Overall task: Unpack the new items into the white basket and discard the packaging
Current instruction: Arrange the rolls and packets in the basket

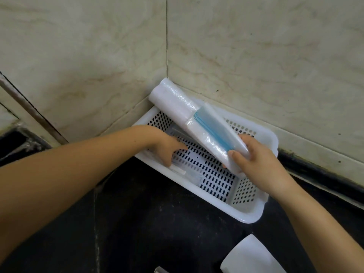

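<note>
Now right hand (254,156) fingers (235,157) clamp the roll pack's (189,113) near end above the white basket (262,203)

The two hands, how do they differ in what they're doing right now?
The right hand grips the near end of the white plastic-wrapped roll pack, holding it tilted above the white basket; the left hand holds no pack. The left hand reaches down inside the basket, fingers at its perforated floor; the right stays above it. Both are bare.
</note>
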Tool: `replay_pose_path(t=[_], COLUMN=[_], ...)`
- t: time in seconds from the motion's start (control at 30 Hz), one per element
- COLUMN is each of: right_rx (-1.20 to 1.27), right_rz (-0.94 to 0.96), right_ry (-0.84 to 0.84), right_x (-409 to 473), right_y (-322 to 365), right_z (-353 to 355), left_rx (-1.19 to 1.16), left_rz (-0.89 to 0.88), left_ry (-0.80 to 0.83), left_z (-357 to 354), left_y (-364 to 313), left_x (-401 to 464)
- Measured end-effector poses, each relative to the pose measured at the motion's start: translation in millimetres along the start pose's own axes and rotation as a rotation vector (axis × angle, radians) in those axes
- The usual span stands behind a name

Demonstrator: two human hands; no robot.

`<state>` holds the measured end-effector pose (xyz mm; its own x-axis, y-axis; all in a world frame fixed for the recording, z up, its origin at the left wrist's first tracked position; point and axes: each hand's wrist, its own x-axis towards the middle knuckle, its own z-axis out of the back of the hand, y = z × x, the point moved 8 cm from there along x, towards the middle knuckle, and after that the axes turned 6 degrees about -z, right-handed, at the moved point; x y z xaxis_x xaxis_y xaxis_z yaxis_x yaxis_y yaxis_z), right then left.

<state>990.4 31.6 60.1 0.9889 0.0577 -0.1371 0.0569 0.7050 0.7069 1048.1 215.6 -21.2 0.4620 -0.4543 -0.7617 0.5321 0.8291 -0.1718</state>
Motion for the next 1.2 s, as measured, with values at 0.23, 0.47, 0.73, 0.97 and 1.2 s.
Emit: replay_pose_path(t=[0.23, 0.47, 0.73, 0.97, 1.2], right_rx=[-0.022, 0.026, 0.094, 0.108, 0.149], right_rz=[0.021, -0.031, -0.042, -0.062, -0.077], right_ry=[-0.02, -0.091, 0.012, -0.004, -0.02], right_x=[7, 10, 14, 17, 17], right_y=[11, -3, -5, -8, -10], right_z=[-16, -9, -23, -24, -24], left_rx=[-0.044, 0.354, 0.244, -0.109, -0.256], left_rz=[0.019, 0.155, -0.048, -0.174, -0.129], left_ry=[-0.16, -0.37, -0.495, -0.388, -0.235], left_z=[12, 29, 40, 20, 14], left_y=[4, 6, -8, 14, 17], left_x=[-1, 31, 22, 3, -2])
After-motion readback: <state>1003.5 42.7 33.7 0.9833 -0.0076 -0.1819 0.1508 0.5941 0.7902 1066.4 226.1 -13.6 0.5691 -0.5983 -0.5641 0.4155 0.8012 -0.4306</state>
